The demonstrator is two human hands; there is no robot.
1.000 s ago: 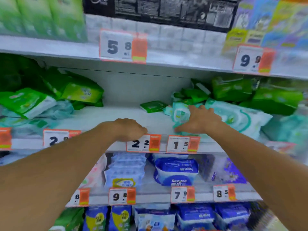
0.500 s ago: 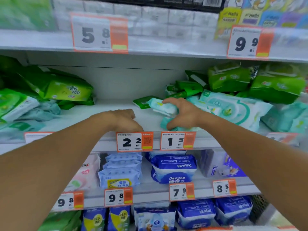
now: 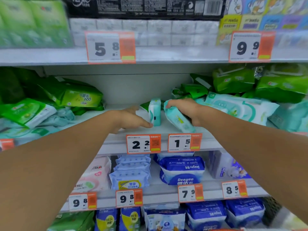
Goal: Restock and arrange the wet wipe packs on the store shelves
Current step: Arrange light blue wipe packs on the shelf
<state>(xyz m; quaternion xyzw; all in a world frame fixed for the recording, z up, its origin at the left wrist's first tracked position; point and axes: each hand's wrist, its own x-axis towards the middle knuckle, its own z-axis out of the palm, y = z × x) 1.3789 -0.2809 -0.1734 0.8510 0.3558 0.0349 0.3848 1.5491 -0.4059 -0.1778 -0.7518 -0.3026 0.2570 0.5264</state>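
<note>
Three shelf levels show, and the middle shelf [image 3: 126,114] carries the work. On its right a heap of green and pale teal wipe packs [image 3: 241,105] piles up against the back, too jumbled to count; on its left lies a second heap of green packs [image 3: 50,104], likewise uncounted. The lower shelf holds blue packs [image 3: 181,170] and a pink pack [image 3: 95,175], with more blue bags on the level beneath. Seven orange price tags are legible: two on the top rail, two on the middle rail [image 3: 143,144], three below.

Two small teal packs sit in the bare gap at the shelf front. One upright teal pack [image 3: 155,112] stands on end; the left hand [image 3: 130,119] lies beside it, fingers straight, fingertips touching its lower edge. The right hand [image 3: 185,110] has its grip curled round the tilted teal pack [image 3: 178,120], whose lower end overhangs the shelf lip above the 1.5 tag [image 3: 185,142].
</note>
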